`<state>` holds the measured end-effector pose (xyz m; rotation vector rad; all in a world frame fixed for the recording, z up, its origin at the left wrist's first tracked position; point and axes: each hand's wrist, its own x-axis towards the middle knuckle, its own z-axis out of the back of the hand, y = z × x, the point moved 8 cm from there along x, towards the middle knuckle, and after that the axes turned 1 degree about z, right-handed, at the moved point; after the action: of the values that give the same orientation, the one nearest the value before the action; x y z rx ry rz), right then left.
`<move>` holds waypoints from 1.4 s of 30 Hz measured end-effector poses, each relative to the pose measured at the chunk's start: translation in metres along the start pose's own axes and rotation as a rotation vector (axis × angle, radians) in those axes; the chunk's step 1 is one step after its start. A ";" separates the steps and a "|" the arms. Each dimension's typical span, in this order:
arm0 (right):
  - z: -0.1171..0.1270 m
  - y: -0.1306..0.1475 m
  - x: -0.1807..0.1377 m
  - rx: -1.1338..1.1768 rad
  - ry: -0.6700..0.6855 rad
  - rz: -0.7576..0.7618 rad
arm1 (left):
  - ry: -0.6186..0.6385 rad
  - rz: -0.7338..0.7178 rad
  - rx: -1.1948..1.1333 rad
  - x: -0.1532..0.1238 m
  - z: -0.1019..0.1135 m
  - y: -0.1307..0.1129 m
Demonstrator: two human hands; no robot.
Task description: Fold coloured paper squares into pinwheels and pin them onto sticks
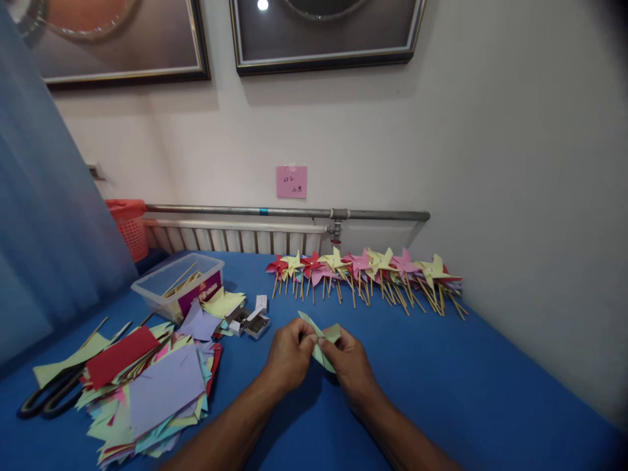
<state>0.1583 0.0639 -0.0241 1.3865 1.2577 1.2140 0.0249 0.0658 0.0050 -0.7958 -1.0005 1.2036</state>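
Between my two hands, above the blue tabletop, is a pale green paper pinwheel (321, 356) with some of its corners folded inward. My left hand (289, 353) pinches it near the middle with thumb and fingertips. From the other side my right hand (350, 363) grips the paper, its thumb close to the left thumb at the centre. Fingers hide part of the folds. Small open boxes (258, 325) with tiny dark metal bits lie just beyond my left hand. Finished pinwheels on sticks (380, 261) lie in a long row at the back.
At left, a pile of coloured paper pieces (167, 389) lies by black-handled scissors (53, 392). Behind it stands a clear plastic box (147, 288) holding wooden sticks (184, 281). A radiator (235, 239), a red basket (132, 235) and a blue curtain (49, 196) border the blue table (471, 392).
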 end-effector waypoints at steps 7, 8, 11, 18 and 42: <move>-0.002 0.001 0.000 0.041 0.018 -0.017 | -0.005 0.011 -0.004 0.001 0.000 0.001; -0.002 0.002 0.000 0.048 0.018 -0.019 | -0.007 0.012 -0.012 0.001 0.000 0.002; -0.003 0.003 0.002 0.055 0.031 -0.023 | -0.018 0.022 -0.033 0.002 0.000 0.005; 0.000 -0.002 0.006 0.120 0.033 -0.029 | -0.027 0.021 -0.121 0.000 0.000 0.002; -0.008 0.001 -0.001 0.147 0.086 -0.127 | 0.101 0.326 -0.601 0.003 -0.007 0.021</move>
<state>0.1506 0.0623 -0.0218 1.3485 1.4975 1.1222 0.0240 0.0734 -0.0165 -1.5235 -1.1960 1.1244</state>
